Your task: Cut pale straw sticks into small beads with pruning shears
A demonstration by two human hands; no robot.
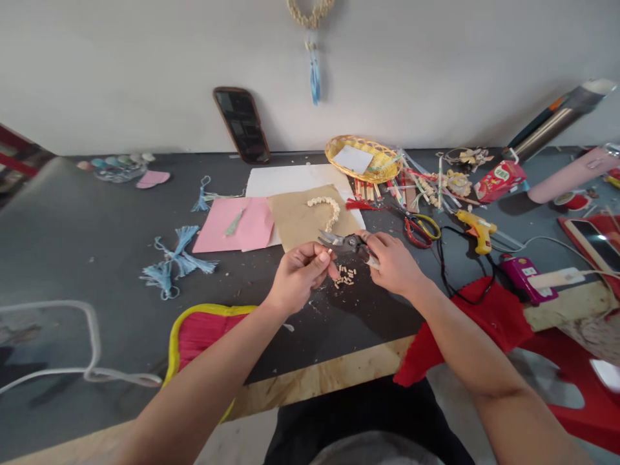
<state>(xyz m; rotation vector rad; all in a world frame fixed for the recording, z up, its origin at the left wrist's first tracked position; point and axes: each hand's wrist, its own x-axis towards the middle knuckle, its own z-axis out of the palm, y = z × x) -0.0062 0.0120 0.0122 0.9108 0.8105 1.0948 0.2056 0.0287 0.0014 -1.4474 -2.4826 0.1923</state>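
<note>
Above the dark grey surface (290, 352), two bare hands work close together.
The left hand (301, 274), its forearm slanting up from lower left, pinches a small, pale, stick-like piece (330, 251) just beside the blades of the dark-handled metal shears (352, 241); the right hand (394, 263), forearm slanting from lower right, grips their handles. Short pale pieces (345, 278) lie scattered below.

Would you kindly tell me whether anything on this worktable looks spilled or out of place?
Slightly: many small cut pieces lie scattered loose on the dark tabletop, beside the left hand, which looks like uncontained clutter. Nothing looks clearly damaged.
</note>
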